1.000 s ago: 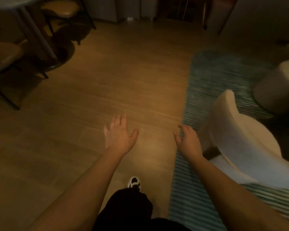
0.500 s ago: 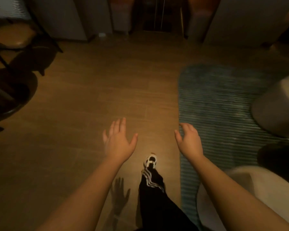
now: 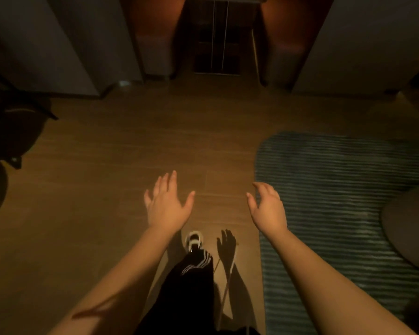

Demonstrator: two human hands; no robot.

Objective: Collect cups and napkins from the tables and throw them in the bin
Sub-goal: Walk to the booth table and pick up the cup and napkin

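Both the left hand (image 3: 167,206) and right hand (image 3: 267,207) reach forward over the wooden floor (image 3: 107,177), fingers (image 3: 166,181) loosely spread, holding nothing.

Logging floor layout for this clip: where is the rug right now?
In the head view the rug lies on the wood floor at the right, just beyond and beside the right hand.

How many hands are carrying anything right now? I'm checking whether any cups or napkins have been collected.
0. The left hand is held out over the wooden floor, fingers spread, holding nothing; the right hand hangs loosely curled beside the striped rug, also holding nothing.
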